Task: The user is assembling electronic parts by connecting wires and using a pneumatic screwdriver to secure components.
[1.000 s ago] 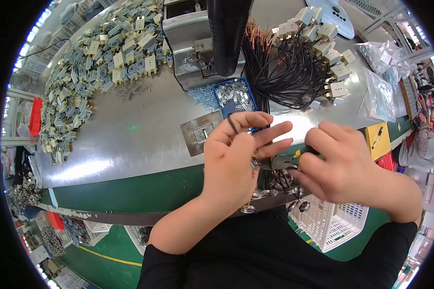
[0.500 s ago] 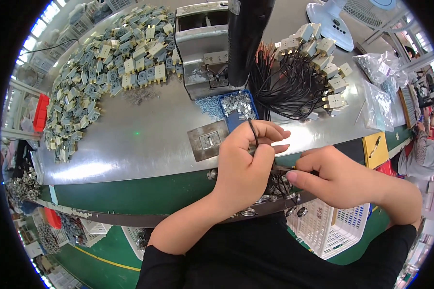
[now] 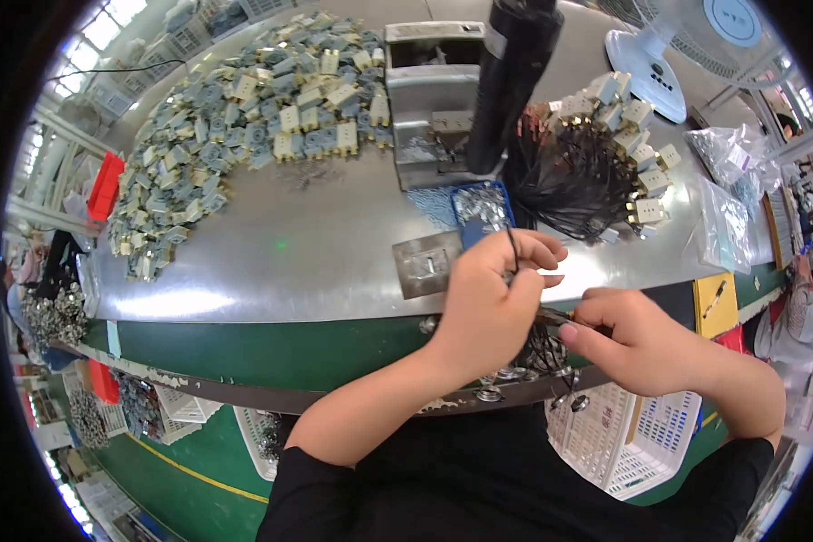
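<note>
Head view, sole view available. The left hand (image 3: 495,303) is over the table's front edge, just in front of the blue tray (image 3: 472,234). Its thumb and forefinger are pressed together on a black cord (image 3: 514,250), which crosses the forefinger as a thin strand; the other fingers are bent and slightly apart. The right hand (image 3: 640,343) is to the right of it, fingers curled and thumb pressed down on a dark tool (image 3: 552,315). The tool points toward the left hand. Its working end is partly hidden, so whether it grips the cord cannot be told.

Below the hands hangs a bundle (image 3: 544,348) of dark cords, with round metal caps (image 3: 580,403) near the table edge. Whether the held cord belongs to this bundle cannot be established.

Progress, as judged: the held piece appears unfinished, being between fingers and tool. To the right of the press (image 3: 438,90), black leads (image 3: 560,203) lie gathered beside cream blocks (image 3: 644,212); these look like pieces at a further stage, though the joints are too small to verify. To the left, a large heap of grey and cream housings (image 3: 289,117) shows no leads and appears untouched. Clips (image 3: 481,204) in the tray and screws (image 3: 432,208) beside it suggest plenty of stock left. The slotted plate (image 3: 411,280), near the left hand, bears no cord
</note>
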The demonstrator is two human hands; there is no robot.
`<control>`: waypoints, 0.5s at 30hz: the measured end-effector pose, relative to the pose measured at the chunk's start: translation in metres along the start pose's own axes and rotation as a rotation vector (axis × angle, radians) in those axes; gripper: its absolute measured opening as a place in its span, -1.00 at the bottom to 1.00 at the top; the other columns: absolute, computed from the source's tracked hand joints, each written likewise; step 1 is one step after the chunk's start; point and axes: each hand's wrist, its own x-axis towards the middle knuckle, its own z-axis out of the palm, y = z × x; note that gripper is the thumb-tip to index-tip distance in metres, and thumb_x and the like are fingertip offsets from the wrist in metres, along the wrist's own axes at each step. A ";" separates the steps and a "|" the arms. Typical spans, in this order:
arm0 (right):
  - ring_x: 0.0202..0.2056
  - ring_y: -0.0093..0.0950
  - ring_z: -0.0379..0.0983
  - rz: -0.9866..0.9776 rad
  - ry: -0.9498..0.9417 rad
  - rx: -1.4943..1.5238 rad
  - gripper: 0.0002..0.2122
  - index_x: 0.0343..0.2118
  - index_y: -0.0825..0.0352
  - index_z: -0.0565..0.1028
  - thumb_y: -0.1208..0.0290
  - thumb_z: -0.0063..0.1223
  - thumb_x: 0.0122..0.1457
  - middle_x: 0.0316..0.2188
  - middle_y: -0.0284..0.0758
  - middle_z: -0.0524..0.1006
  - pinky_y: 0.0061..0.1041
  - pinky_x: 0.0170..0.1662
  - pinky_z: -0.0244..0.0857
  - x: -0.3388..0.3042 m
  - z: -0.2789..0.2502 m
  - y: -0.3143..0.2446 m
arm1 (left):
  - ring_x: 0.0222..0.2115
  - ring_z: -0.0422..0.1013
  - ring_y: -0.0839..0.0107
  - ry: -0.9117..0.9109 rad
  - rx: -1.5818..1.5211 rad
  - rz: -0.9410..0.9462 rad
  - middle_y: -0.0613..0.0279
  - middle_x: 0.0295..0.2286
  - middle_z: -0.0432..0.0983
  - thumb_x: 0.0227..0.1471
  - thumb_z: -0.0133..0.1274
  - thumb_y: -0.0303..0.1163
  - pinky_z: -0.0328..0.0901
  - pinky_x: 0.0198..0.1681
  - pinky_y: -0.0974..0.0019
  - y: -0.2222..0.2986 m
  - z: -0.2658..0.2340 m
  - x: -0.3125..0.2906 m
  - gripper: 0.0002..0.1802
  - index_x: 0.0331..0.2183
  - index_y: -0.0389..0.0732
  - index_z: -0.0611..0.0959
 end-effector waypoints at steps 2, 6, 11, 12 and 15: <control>-0.46 -0.22 0.39 0.183 -0.145 0.260 -0.74 -0.53 0.38 0.48 0.37 0.20 0.25 -0.54 -0.20 0.43 -0.27 -0.39 0.25 0.006 0.000 0.003 | -0.07 0.53 0.32 0.032 0.176 0.131 -0.09 -0.10 0.57 0.12 -0.17 -0.73 0.52 0.08 0.16 -0.011 -0.003 0.000 -0.82 -0.27 -0.47 0.54; -0.50 -0.19 0.38 -0.384 0.238 -0.304 -0.81 -0.47 0.39 0.56 0.39 0.16 0.23 -0.47 -0.16 0.48 -0.18 -0.42 0.26 0.017 0.023 0.019 | -0.12 0.56 0.33 0.064 -0.269 -0.068 -0.02 -0.10 0.58 0.14 -0.16 -0.65 0.49 0.05 0.27 -0.011 -0.011 0.005 -0.80 -0.25 -0.41 0.57; -0.45 -0.11 0.39 -0.792 0.642 -0.979 -0.81 -0.53 0.37 0.43 0.48 0.28 -0.02 -0.40 -0.10 0.44 -0.19 -0.43 0.19 0.006 0.015 0.032 | -0.13 0.57 0.35 -0.041 -0.833 -0.282 0.10 -0.17 0.57 0.16 -0.16 -0.61 0.49 0.00 0.30 -0.001 -0.003 -0.003 -0.78 -0.19 -0.39 0.55; -0.45 -0.11 0.39 -0.823 0.650 -0.973 -0.81 -0.53 0.37 0.43 0.48 0.28 -0.02 -0.40 -0.10 0.44 -0.19 -0.43 0.19 0.009 0.016 0.026 | -0.13 0.57 0.35 -0.025 -0.824 -0.256 0.10 -0.17 0.57 0.16 -0.16 -0.61 0.49 0.00 0.30 -0.008 -0.005 0.001 -0.78 -0.19 -0.39 0.55; -0.47 -0.26 0.33 -0.274 0.302 -0.251 -0.75 -0.57 0.39 0.35 0.46 0.15 0.18 -0.47 -0.23 0.39 -0.30 -0.39 0.15 0.003 0.029 0.011 | -0.15 0.55 0.37 0.033 -0.215 -0.050 0.10 -0.24 0.57 0.15 -0.12 -0.59 0.50 -0.08 0.31 -0.010 -0.010 0.005 -0.82 -0.25 -0.40 0.56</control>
